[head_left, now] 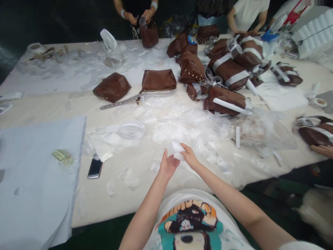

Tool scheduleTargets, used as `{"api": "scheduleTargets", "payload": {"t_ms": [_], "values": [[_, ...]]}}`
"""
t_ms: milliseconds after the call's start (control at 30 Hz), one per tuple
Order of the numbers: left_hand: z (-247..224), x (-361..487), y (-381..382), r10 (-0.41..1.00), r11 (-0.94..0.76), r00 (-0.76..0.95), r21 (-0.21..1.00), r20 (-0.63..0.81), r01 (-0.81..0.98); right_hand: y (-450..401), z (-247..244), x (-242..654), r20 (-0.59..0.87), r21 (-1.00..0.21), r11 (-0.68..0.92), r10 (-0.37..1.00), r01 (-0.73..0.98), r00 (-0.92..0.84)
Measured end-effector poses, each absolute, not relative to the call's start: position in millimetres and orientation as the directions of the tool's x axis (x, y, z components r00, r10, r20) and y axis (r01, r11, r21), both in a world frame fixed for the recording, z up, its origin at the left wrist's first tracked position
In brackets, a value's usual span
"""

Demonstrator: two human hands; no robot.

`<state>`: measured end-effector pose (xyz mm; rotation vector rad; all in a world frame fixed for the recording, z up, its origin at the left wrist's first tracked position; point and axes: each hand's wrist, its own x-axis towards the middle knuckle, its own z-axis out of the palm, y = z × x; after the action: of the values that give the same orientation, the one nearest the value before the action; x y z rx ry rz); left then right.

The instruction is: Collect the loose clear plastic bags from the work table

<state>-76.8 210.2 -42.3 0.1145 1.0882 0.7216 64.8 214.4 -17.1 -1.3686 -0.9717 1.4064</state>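
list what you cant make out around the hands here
All in the head view:
white piece between the left hand and right hand: its full shape, partly hidden by the right hand's fingers
phone: dark screen, nothing readable
packet on the grey sheet: contents too small to tell
co-worker's hand: cut off by the right edge, and blurred

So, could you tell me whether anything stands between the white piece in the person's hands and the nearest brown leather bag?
Yes: loose clear plastic film lies on the table between the white piece by the left hand and right hand and the brown leather bag.
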Motion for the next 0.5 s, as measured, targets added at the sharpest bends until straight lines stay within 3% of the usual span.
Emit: {"api": "scheduleTargets", "payload": {"t_ms": [67, 133, 200, 367, 500], "values": [[-31, -68, 214, 0.603, 0.703, 0.162, 0.425, -0.781, -0.570, 202, -4, 72, -0.265, -0.959, -0.258, 0.963, -0.118, 0.047], [-16, -63, 219, 0.671, 0.584, 0.010, 0.521, -0.741, -0.623, 193, 7, 80, -0.241, -0.965, -0.236, 0.970, -0.114, 0.038], [4, -61, 227, 0.756, 0.470, -0.033, 0.577, -0.654, -0.667, 190, 16, 87, -0.232, -0.968, -0.233, 0.973, -0.099, -0.012], [83, -50, 254, 0.899, 0.399, 0.207, 0.528, -0.386, -0.750, 197, 35, 98, -0.179, -0.974, -0.201, 0.967, -0.104, -0.183], [164, -35, 265, 0.923, 0.380, 0.331, 0.611, -0.197, -0.695, 208, 55, 101, -0.003, -0.987, -0.047, 0.964, -0.156, -0.267]]}}
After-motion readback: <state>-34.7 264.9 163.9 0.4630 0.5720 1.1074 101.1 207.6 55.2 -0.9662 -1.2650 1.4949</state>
